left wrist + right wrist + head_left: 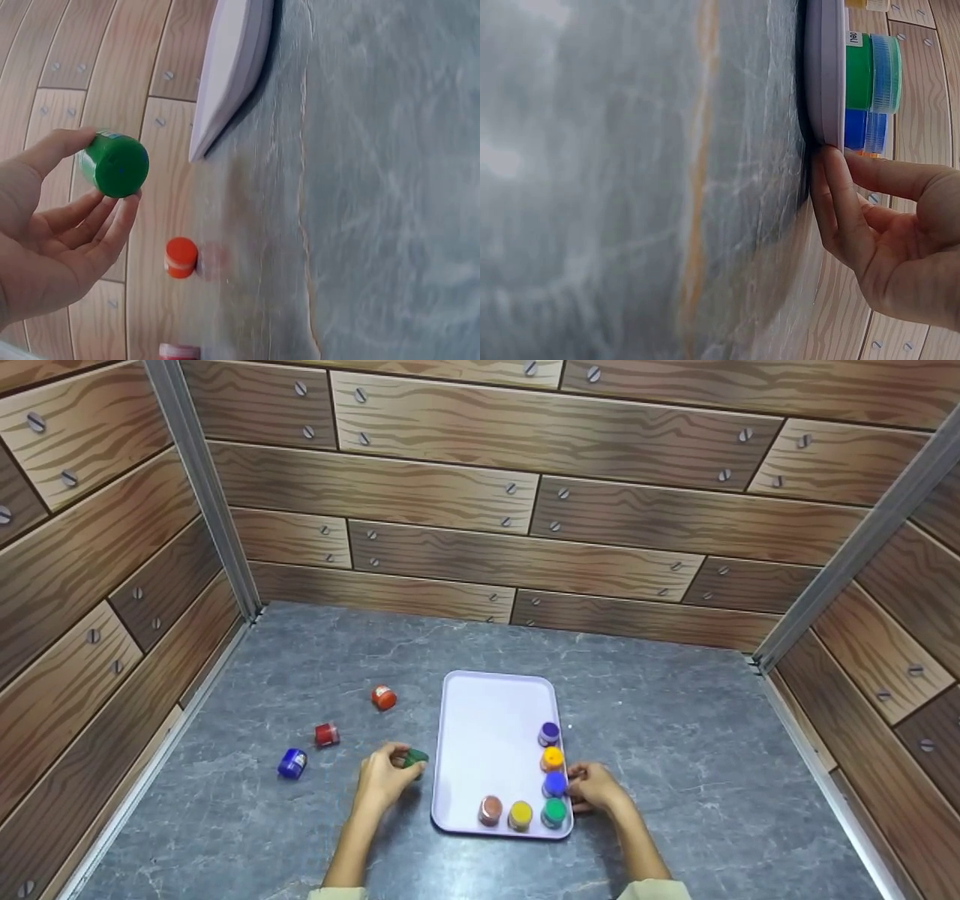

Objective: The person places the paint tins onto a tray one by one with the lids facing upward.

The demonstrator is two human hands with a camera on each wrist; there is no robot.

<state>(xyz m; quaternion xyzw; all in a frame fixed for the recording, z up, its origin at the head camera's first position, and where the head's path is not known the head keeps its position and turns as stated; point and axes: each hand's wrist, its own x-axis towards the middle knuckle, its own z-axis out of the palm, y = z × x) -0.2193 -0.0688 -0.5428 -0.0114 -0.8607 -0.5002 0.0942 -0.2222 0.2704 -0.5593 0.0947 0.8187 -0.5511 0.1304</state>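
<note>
My left hand (384,781) pinches a small green paint jar (120,166) between thumb and fingers, just off the tray's left side. The lilac tray (487,735) lies lengthwise before me. At its right edge my right hand (598,789) grips the rim, thumb at the top and fingers against the outer wall in the right wrist view. Along that side stand a purple jar (549,733), an orange jar (552,759), a blue jar (555,784) and a green-lidded jar (553,813). A yellow jar (520,815) and a brown jar (490,810) line the near edge.
Left of the tray, an orange-red jar (384,697), a red jar (326,735) and a dark blue jar (292,763) lie on the grey marbled table (645,705). Wood-patterned panels (450,495) enclose the table at the back and both sides.
</note>
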